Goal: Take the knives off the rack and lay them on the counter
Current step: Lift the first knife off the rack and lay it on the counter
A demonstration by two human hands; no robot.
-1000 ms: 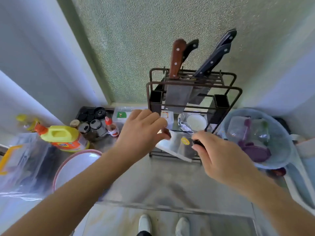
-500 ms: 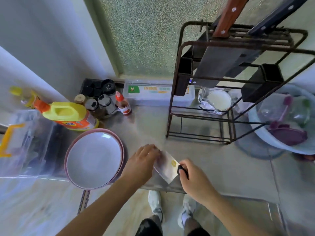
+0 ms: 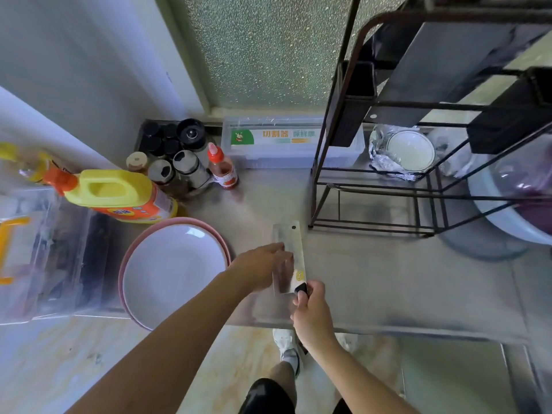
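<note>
A steel cleaver (image 3: 289, 249) with a yellow sticker lies on the grey counter (image 3: 388, 282), blade pointing away from me, just left of the rack's front foot. My right hand (image 3: 312, 315) grips its black handle at the counter's near edge. My left hand (image 3: 263, 267) rests its fingertips flat on the blade's left side. The dark wire knife rack (image 3: 334, 115) stands at the upper right; broad grey blades (image 3: 442, 64) hang in it, their handles cut off by the frame's top.
A pink-rimmed plate (image 3: 173, 273) sits left of the cleaver. Behind it are a yellow detergent jug (image 3: 116, 195), spice jars (image 3: 185, 168), a red-capped bottle (image 3: 222, 168) and a clear box (image 3: 283, 141). A foil-wrapped bowl (image 3: 409, 150) sits under the rack; a basin (image 3: 507, 216) stands right.
Both hands carried the cleaver from the rack's front down to the counter's near edge. It now lies flat with the blade pointing away, and the view has dropped lower.
</note>
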